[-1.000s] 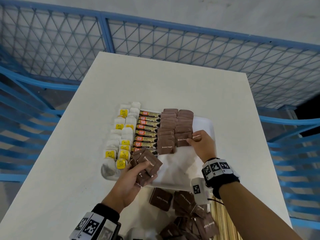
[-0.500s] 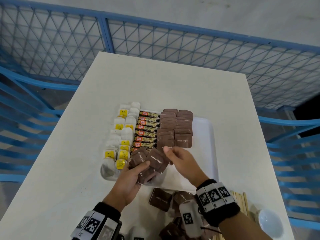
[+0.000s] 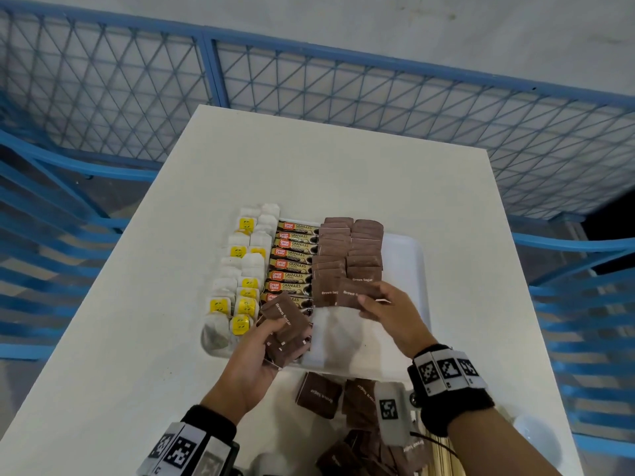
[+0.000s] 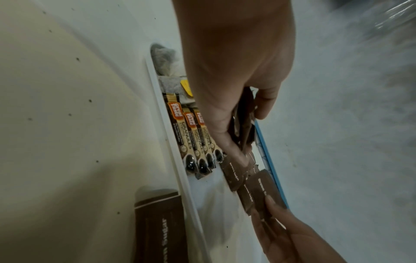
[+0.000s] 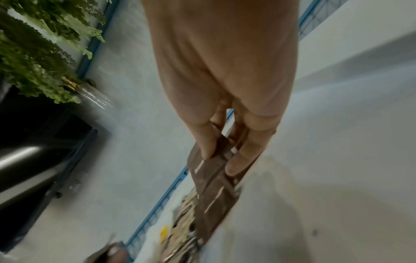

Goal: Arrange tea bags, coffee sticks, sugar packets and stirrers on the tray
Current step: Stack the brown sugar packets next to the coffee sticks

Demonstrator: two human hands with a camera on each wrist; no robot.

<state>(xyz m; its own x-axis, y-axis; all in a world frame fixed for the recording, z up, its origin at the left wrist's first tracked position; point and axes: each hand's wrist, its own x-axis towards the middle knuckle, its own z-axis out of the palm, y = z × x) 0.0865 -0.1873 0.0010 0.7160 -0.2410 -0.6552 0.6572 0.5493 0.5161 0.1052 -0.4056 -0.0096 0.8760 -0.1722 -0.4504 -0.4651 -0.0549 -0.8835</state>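
Head view: one sugar packet [image 3: 350, 297], drawn a moment ago from the stack [image 3: 287, 329] gripped in the left hand [image 3: 252, 359], is now pinched by the right hand [image 3: 391, 317] at the tray's [image 3: 405, 269] brown rows, extending them.

- The white plastic tray [image 3: 409, 255]: we see its near edge partly covered by both hands and by a white paper napkin [image 3: 347, 338].
- Brown sugar packets in a loose pile [image 3: 360, 455]: cut off by the head view's bottom edge; we can't count them.
- Pale wooden stirrers [image 3: 438, 456]: mostly behind the right wrist band.
- Right wrist view: rows below the right hand [image 5: 227, 85] smear; print unreadable.
- Left hand [image 4: 236, 71]: fingertips buried behind its packets.
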